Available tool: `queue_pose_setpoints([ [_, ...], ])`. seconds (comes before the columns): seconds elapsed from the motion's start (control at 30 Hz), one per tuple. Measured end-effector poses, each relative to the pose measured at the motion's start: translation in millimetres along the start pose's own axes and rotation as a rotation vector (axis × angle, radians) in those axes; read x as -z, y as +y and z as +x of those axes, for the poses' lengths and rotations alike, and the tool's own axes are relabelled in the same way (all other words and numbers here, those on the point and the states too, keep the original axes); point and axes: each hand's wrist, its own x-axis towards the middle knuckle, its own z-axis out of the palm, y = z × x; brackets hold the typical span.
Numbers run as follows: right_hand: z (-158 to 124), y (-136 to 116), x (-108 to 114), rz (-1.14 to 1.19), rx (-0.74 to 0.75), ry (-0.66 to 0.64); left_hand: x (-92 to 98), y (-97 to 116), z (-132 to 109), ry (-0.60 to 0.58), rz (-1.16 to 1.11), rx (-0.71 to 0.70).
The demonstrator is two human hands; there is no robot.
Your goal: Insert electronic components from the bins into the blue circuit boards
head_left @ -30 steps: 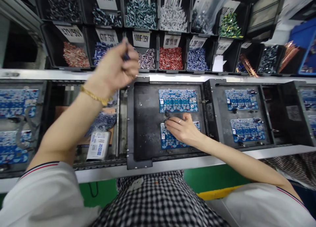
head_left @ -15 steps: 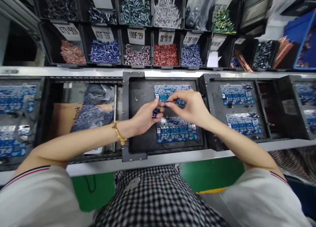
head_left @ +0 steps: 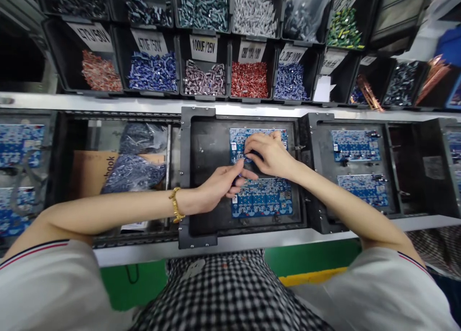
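The left hand (head_left: 225, 183) is partly curled, its lower fingers folded around a small blue component (head_left: 237, 178) that shows only as a sliver; how many it holds cannot be told. Its index finger sticks out to the right, and its thumb points up at the near left corner of the upper circuit board (head_left: 237, 139). The right hand (head_left: 271, 154) hangs over that same board, fingers bent and brought in towards the thumb; whether anything sits between the fingertips cannot be made out. The lower circuit board (head_left: 262, 201) lies nearer the person, in the same black tray (head_left: 208, 151). Beyond the rail stands the 47UF/50V bin (head_left: 153, 74) of blue capacitors.
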Motion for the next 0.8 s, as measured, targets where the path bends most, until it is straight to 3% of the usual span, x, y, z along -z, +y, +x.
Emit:
queue_pose_setpoints([
  [0.23,-1.6,-2.1,-3.8,-0.145,0.023,0.009,2.7,1.1,5.2,0.021,-0.138,0.089],
  [0.4,-7.2,-19.0,12.5,0.123,-0.127,0.043,-2.5,-0.7,11.1,0.053,-0.228,0.107],
  [0.53,-15.9,-28.2,24.3,0.207,-0.083,0.045,-14.4,4.1,11.4,0.019,-0.284,0.102],
  [0.67,-24.5,-6.6,22.5,-0.019,-0.138,0.062,-18.6,7.8,7.4,0.0,-0.236,0.113],
  [0.8,-28.3,16.7,14.4,-0.104,-0.121,0.017,-17.4,6.6,6.1,-0.016,-0.125,0.063],
])
